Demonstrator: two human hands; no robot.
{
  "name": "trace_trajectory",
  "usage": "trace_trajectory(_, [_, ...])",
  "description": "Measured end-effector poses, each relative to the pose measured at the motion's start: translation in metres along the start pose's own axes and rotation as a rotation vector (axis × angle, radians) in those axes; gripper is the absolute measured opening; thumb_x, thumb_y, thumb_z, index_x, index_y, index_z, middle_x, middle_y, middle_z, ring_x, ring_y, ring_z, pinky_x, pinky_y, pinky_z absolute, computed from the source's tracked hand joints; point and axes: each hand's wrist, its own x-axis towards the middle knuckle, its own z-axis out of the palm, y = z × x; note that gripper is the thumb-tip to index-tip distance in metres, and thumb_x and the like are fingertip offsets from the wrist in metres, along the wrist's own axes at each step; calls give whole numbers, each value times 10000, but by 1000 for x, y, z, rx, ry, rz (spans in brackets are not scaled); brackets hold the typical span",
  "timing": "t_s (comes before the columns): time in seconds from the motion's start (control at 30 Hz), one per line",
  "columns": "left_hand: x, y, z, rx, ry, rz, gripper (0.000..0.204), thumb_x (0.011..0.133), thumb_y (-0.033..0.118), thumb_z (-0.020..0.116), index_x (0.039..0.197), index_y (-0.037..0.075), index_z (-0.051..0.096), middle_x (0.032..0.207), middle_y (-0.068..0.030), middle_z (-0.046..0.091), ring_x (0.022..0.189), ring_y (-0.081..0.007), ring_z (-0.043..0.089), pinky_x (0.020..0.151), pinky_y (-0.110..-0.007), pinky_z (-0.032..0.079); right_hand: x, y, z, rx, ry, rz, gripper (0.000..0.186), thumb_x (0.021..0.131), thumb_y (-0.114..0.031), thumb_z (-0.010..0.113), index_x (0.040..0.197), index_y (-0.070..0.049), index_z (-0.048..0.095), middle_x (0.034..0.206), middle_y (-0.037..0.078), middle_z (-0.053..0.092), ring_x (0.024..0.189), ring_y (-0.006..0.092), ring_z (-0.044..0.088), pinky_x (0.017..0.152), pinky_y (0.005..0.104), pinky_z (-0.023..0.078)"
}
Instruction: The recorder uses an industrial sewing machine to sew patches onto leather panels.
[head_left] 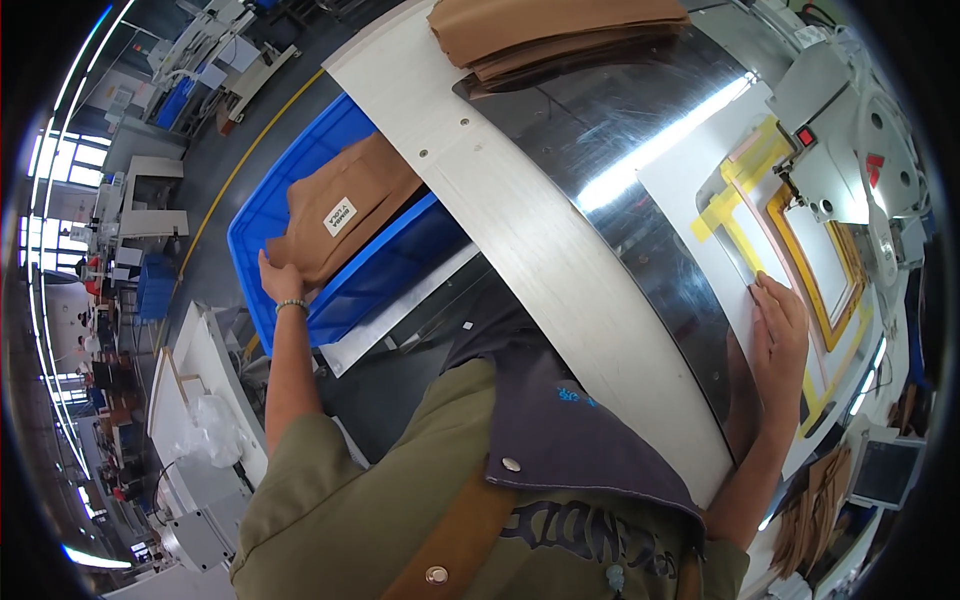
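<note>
- Left hand [283, 283] reaches into the long blue plastic bin [395, 262], at the end of the labelled brown fabric piece [345, 185] lying inside; whether it pinches, I can't tell.
- Right hand [780, 325], fingers bunched together, sits beside the amber rectangular frame [815, 308]; its grip is unclear.
- Folded brown fabric stack [560, 38] rests at the table's far end.

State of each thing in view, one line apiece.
Left hand: at the brown piece, grip unclear
Right hand: fingers bent, beside the yellow frame
Brown piece: lying in the bin, label facing up
Blue bin: open-topped, occupied
Brown stack: layered
Clear plastic bag: crumpled
Monitor: screen dark
</note>
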Motion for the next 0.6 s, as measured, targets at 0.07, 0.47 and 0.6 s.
trace_trajectory(0.07, [8,-3,-2,97,92,49,752,878,-52,574,1617,23,462,1583,-259,539,1447,-420,541,1205,-488,430,1,0,-2,23,6,-9,289,1038,-60,611,1288,-43,755,1375,110,713,1309,320,618,1175,442,435])
trace_trajectory(0.47, [-41,132,80,506,-88,774,717,1078,534,555,1645,107,447,1719,-179,392,1605,-396,312,1280,-547,282,2,-2,2,-21,-40,15,315,1029,-42,605,1317,-22,733,1403,128,701,1330,324,617,1164,437,440])
trace_trajectory(0.6, [-27,112,84,602,-236,927,751,1058,585,561,1639,120,462,1718,-158,404,1605,-368,329,1298,-506,276,6,-2,1,-4,-57,12,336,1024,-29,599,1335,-25,727,1420,124,693,1343,324,612,1169,437,436])
